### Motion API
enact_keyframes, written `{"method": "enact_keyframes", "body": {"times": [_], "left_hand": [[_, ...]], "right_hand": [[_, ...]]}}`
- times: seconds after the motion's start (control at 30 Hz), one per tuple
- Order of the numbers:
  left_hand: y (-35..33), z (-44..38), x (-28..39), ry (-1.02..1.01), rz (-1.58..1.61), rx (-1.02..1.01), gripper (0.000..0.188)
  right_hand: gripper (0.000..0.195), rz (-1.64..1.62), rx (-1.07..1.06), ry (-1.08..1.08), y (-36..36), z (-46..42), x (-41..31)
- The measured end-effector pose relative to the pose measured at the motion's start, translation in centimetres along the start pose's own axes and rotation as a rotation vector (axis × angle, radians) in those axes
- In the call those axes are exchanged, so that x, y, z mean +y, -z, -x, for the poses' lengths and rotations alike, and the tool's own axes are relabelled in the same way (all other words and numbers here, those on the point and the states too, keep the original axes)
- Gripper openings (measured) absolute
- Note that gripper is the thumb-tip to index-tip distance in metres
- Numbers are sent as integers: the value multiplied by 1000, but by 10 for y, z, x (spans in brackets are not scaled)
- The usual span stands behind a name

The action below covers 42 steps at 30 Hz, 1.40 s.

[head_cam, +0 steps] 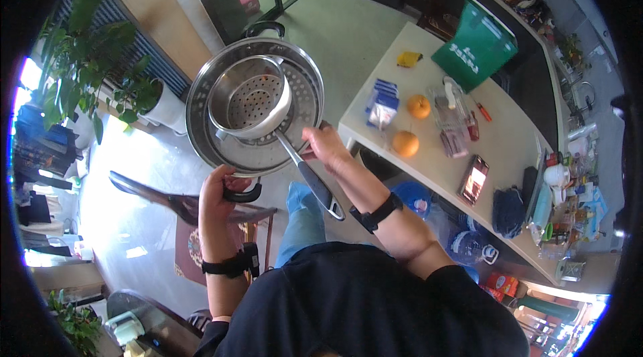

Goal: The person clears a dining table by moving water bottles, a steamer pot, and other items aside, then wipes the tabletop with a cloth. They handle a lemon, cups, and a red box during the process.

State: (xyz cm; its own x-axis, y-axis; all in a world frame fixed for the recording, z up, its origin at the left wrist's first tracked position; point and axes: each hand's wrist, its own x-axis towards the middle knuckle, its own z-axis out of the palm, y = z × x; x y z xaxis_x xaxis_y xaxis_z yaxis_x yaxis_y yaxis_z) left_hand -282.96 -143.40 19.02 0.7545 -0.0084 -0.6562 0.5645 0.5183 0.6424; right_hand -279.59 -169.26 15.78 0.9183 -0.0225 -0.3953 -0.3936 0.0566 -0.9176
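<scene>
A wide stainless-steel steamer pot point(193, 106) is held up in front of me, tilted so its inside faces the camera. My left hand point(219, 187) is closed around its near black side handle point(243, 193). At the right side, my right hand point(325, 145) grips the pot's rim, its fingertips partly hidden. Inside lies a perforated steamer plate point(301, 75). On that plate rests a smaller saucepan point(275, 118), with a perforated insert point(255, 98) inside it. Its grey long handle point(316, 181) reaches over the big pot's rim, close to my right hand.
At right, a white counter point(427, 171) carries two oranges point(406, 143), blue packets point(384, 98), clear plastic boxes point(452, 121), a phone point(473, 179) and a green bag point(474, 48). A wooden chair point(188, 206) stands left; a potted plant point(166, 103) is beyond. Water jugs point(469, 246) sit under the counter.
</scene>
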Motion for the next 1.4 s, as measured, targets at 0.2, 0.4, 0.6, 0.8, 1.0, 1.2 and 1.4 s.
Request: {"method": "enact_keyframes", "body": {"times": [0.2, 0.4, 0.6, 0.8, 1.0, 1.2, 1.4], "left_hand": [[-45, -83, 75, -53, 76, 14, 15], [-42, -167, 129, -33, 136, -45, 15], [-41, -228, 158, -11, 87, -7, 15], [-75, -279, 190, 81, 25, 7, 9], [-133, -359, 222, 138, -161, 20, 9], [-187, -441, 268, 169, -345, -161, 9], [-260, -499, 275, 220, -371, -297, 8]], "right_hand": [[63, -231, 18, -47, -22, -99, -79], [73, -249, 370, 34, -27, -182, -95], [64, 368, 1065, 64, 44, -287, -63], [75, 550, 1495, -209, 127, -311, -63], [80, 466, 1782, -631, 216, -315, -22], [38, 255, 1622, -796, 248, -284, -19], [7, -1155, 1504, 71, 275, -268, -52]]}}
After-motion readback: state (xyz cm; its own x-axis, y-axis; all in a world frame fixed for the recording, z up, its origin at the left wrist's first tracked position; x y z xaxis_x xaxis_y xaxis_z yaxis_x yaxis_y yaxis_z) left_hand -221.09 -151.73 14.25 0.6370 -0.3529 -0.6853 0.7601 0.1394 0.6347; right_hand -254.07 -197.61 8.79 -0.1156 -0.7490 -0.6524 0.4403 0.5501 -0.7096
